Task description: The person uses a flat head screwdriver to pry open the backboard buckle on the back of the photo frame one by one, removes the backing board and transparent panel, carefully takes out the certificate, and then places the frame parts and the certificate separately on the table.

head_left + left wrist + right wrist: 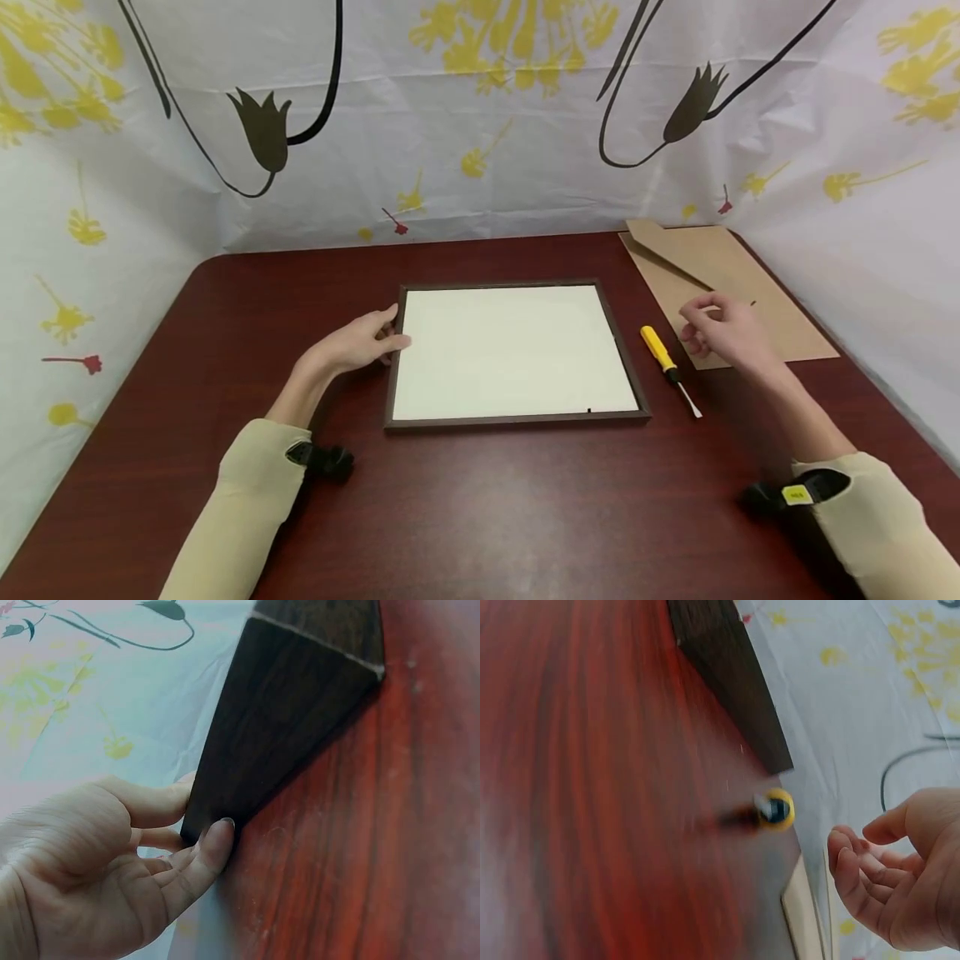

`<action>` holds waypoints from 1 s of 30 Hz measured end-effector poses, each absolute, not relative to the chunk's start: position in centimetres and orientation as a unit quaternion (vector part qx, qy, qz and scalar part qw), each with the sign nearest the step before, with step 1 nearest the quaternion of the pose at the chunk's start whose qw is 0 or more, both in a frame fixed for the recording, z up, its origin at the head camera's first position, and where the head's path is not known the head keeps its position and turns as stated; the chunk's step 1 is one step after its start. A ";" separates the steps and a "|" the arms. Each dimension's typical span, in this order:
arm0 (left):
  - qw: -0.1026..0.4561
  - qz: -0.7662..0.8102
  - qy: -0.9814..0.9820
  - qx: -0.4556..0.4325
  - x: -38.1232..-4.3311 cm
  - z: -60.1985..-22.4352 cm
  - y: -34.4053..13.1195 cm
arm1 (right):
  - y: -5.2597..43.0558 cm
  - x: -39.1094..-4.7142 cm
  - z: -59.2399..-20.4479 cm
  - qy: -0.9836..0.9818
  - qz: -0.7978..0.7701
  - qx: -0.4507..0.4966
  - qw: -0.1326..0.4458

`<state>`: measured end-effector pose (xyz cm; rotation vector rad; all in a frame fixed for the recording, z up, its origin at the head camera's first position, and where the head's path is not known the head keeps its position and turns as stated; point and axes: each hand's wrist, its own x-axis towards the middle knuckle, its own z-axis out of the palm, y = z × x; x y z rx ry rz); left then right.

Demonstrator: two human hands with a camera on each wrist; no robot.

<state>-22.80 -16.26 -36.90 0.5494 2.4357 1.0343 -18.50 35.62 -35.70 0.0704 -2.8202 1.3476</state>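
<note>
Frame (517,419) sits pinched in left hand's (354,342) fingers, likely for steadiness; right hand's (731,332) fingers, loosely curled, hold nothing near screwdriver (665,360)

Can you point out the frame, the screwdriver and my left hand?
Frame (517,421): head view, on its near rim.
Screwdriver (662,355): head view, on its yellow handle.
Left hand (357,341): head view, on the middle of the hand.

Cream sleeves (240,508), black wrist cameras (335,464), yellow label (797,495)
</note>
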 end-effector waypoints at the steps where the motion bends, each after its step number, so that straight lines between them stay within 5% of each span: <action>1: 0.218 0.373 0.880 0.199 -22.7 -36.9 -16.2 | 35.2 -18.6 -35.6 -0.905 0.424 0.031 0.008; 13: 0.228 0.356 0.885 0.196 -21.4 -36.8 -16.1 | 30.6 -20.5 -35.1 -0.897 0.429 0.101 -0.013; 30: 0.208 0.343 0.893 0.204 -20.3 -36.2 -16.4 | 28.6 -22.1 -35.1 -0.902 0.396 0.125 -0.114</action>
